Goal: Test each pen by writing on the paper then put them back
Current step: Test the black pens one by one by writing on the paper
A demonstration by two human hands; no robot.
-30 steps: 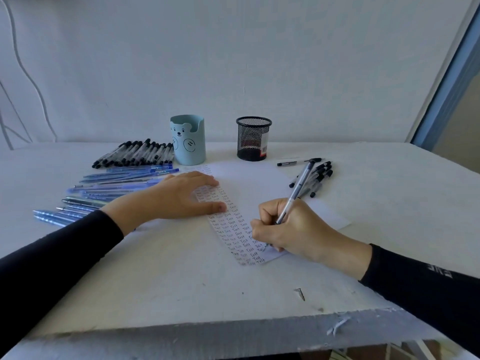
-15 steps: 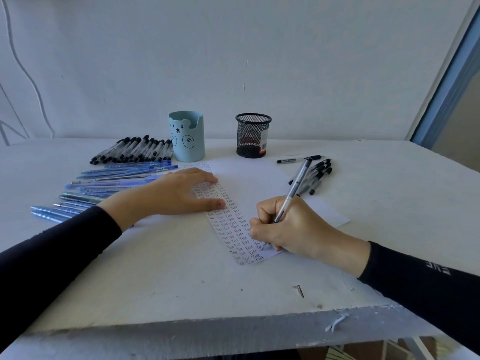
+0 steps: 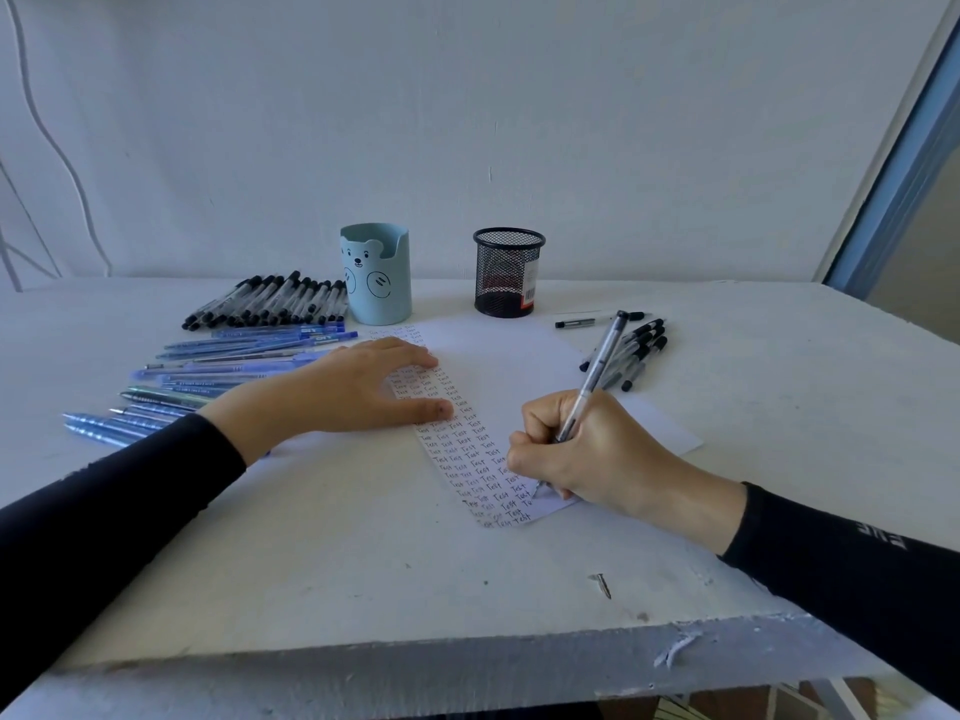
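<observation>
head view: right hand [image 3: 597,454], fingers pinching clear pen [image 3: 592,379], tip on paper [image 3: 498,366] near edge. left hand [image 3: 363,387], fingers flat, pinning sheet. advice: light strokes, keep paper pinned.

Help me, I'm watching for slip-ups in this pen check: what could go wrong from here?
1. The right hand writes with the clear-barrelled pen near the white paper sheet's near corner; the tip could slip onto the white table.
2. The left hand rests flat on written rows and might smear them.
3. The loose black-capped pens right of the sheet could roll away.
</observation>
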